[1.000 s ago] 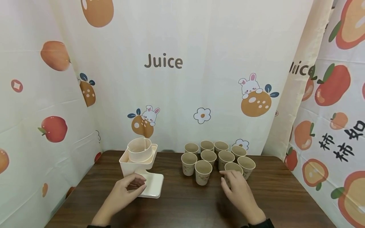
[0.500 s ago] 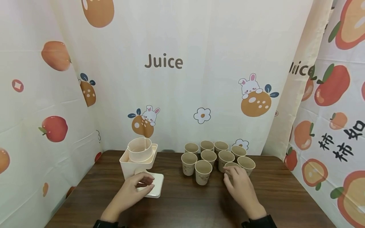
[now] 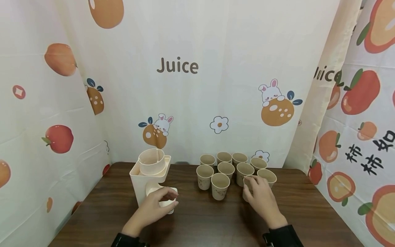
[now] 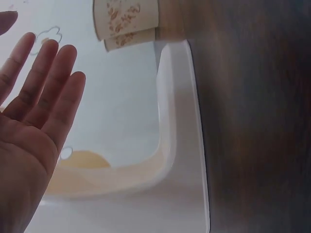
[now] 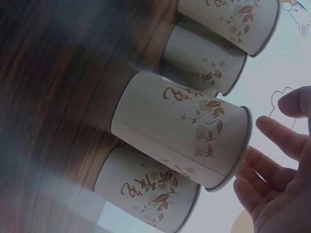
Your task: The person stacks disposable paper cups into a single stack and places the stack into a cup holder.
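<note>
My left hand (image 3: 152, 207) hovers over the flat base plate of a cream-white plastic stand, its fingers loosely bent and nothing between them. The stand's upright body (image 3: 139, 187) rises behind that hand and carries a tray with a round open cylinder (image 3: 152, 167) on it. In the left wrist view the palm and fingers show apart from the stand. My right hand (image 3: 263, 200) reaches over the front right paper cup (image 5: 180, 131), a beige one with a brown floral print standing upright. Its fingertips lie right at the cup's rim in the right wrist view, not curled round it.
Several more upright paper cups, among them a front one (image 3: 219, 187) and a right one (image 3: 267, 176), stand in a close cluster on the dark wooden table (image 3: 203, 226). A fruit-printed curtain (image 3: 191, 103) hangs behind the table and along both sides.
My left hand has moved right across the stand's base plate. The right hand has shifted slightly right, in over the front right cup's rim. The cups and stand stay in place.
</note>
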The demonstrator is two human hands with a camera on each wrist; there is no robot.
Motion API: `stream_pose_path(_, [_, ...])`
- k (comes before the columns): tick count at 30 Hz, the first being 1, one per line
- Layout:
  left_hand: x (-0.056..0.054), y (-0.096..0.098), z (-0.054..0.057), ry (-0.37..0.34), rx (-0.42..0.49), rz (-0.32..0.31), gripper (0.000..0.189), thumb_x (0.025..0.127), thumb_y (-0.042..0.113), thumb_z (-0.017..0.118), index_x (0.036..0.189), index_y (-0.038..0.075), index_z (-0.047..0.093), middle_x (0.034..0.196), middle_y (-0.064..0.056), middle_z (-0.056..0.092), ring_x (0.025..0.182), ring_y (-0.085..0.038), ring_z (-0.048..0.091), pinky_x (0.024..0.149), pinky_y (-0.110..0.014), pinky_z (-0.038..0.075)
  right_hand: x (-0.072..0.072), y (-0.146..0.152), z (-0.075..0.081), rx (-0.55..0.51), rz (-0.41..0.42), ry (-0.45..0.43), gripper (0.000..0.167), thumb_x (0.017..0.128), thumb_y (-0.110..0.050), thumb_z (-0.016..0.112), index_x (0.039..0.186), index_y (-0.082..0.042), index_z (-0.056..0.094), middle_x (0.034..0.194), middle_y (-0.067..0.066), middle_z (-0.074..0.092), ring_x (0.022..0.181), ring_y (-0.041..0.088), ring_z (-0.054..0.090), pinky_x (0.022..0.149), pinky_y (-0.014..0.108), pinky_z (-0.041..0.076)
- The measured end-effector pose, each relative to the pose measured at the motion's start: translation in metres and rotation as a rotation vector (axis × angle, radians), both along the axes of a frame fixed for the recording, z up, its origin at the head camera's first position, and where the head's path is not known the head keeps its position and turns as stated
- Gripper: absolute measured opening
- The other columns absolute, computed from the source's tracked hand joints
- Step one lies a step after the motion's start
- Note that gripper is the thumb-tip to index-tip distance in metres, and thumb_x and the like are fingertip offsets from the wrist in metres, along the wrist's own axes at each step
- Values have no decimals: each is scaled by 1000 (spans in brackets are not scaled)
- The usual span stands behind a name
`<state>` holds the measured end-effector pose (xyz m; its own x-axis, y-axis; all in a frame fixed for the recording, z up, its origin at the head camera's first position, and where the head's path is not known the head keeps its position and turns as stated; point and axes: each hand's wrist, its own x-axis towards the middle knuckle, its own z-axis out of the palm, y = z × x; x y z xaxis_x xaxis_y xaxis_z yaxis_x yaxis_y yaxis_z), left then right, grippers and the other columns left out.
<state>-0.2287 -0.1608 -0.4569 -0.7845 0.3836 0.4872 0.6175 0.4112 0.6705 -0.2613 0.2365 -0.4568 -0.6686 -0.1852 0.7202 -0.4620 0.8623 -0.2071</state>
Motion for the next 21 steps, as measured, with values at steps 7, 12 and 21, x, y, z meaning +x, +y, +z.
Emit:
stream_pose_path(7, [-1,13,-4,26,-65,-33,21,93,26,74,112,25,65,107,14,65,98,-13,65,86,-34,54,-7,2,-2,30,-32,-38,25,88,-10,73,111,1,70,114,25,64,106,45,56,87,57,48])
stream_pose_path(12, [-3,24,-3,7,-89,-68,21,94,28,73,113,25,65,109,13,66,100,-16,66,87,-36,54,-12,4,-6,51,-48,-72,27,90,-15,72,113,-1,71,119,29,63,107,47,55,87,60,47])
stream_pose_path(21, [-7,41,-6,9,-118,-123,24,95,31,71,114,18,65,109,10,65,102,-12,64,89,-35,53,-14,5,-5,63,-76,-140,29,93,-20,70,118,-5,71,125,33,60,110,49,53,88,62,46])
